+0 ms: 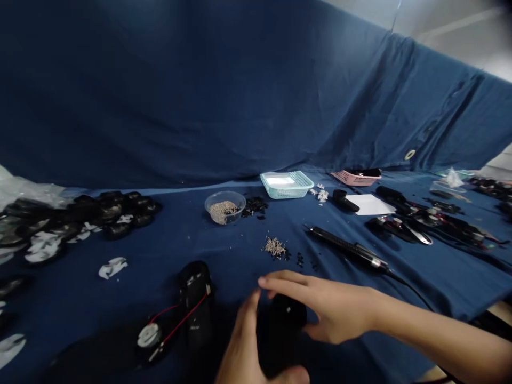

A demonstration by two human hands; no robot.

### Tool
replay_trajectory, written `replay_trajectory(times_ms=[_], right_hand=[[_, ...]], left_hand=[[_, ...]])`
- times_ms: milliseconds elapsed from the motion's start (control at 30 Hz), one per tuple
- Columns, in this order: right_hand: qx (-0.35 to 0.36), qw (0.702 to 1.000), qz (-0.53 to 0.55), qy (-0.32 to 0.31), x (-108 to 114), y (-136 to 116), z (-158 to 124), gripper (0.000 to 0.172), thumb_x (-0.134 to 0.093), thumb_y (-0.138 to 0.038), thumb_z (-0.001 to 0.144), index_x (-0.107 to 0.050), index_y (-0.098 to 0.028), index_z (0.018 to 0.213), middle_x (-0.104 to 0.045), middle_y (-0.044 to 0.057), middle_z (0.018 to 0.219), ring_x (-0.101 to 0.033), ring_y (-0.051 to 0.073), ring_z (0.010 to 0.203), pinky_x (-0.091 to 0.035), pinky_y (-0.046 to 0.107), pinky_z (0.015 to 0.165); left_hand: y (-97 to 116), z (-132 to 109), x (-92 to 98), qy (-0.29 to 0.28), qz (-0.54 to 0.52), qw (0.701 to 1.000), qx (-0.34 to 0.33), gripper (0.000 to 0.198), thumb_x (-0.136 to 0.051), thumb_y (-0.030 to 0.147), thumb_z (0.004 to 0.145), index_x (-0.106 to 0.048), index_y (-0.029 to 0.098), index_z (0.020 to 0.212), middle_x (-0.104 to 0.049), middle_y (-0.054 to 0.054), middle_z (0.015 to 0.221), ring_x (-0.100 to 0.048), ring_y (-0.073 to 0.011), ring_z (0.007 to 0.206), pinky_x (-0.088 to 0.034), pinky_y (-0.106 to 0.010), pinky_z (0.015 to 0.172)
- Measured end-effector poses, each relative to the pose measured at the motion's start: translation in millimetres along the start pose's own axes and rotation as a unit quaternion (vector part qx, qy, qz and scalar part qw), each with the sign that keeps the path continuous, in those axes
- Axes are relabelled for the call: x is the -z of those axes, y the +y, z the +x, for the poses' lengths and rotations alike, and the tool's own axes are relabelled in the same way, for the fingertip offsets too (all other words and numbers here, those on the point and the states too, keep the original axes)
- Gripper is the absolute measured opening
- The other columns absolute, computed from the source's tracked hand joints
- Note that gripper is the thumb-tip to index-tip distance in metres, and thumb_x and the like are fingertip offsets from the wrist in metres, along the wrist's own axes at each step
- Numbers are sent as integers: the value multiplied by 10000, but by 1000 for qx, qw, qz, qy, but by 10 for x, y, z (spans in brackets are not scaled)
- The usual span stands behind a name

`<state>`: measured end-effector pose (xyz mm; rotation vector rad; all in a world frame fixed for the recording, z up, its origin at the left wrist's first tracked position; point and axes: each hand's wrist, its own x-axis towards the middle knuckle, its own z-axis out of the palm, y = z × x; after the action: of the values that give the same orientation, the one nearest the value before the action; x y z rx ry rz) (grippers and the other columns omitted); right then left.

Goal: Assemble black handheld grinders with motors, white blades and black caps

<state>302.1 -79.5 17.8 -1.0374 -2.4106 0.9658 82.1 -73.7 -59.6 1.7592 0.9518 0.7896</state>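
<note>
Dark blue cloth [200, 242] covers the worktop and hangs as a backdrop beyond both hands. On my feed, the left hand [243, 346] and right hand [336, 306] nearly meet at the fingertips, thumbs standing apart from the fingers, with a rounded black piece [290, 320] between them; I cannot tell whether either grips it. Left of the hands I see a long black casing [196, 282] crossed by thin red wire [184, 319]. Just beyond them lie small metallic pieces [274, 246]; past the right hand, a slim black corded tool [346, 246].
</note>
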Motion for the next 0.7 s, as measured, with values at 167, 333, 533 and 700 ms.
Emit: replay_trajectory(times_ms=[167,333,533,700], right_hand=[[53,997,32,47,30,-12,-31,1082,-564,65,636,-94,-323,1529,-257,69,1547,-271,254,1418,-357,379,1117],[-4,983,139,122,32,129,-47,1064,-608,39,727,-35,-387,1515,-291,66,1537,-429,239,1335,-411,416,1082],[-12,961,240,135,-11,220,22,978,-595,31,795,-97,-430,1499,-368,56,1497,-465,233,1308,-451,424,1049],[-6,960,239,143,-15,200,34,968,-594,30,792,-120,-439,1493,-382,51,1493,-483,245,1294,-481,434,1022]], left_hand=[[51,259,-243,-91,-230,968,30,600,-774,263,660,-563,193,1218,-677,-116,1191,-619,-318,1135,-478,-455,979],[335,374,-170,22,-177,982,54,363,-730,185,681,-614,217,1024,-722,-9,875,-696,-214,823,-560,-301,740],[264,402,-152,25,-154,985,75,321,-724,233,705,-604,243,1002,-733,-18,877,-713,-240,811,-598,-329,698],[156,383,-138,54,-149,984,84,422,-799,269,636,-632,260,1023,-734,-41,947,-698,-287,913,-572,-428,857]])
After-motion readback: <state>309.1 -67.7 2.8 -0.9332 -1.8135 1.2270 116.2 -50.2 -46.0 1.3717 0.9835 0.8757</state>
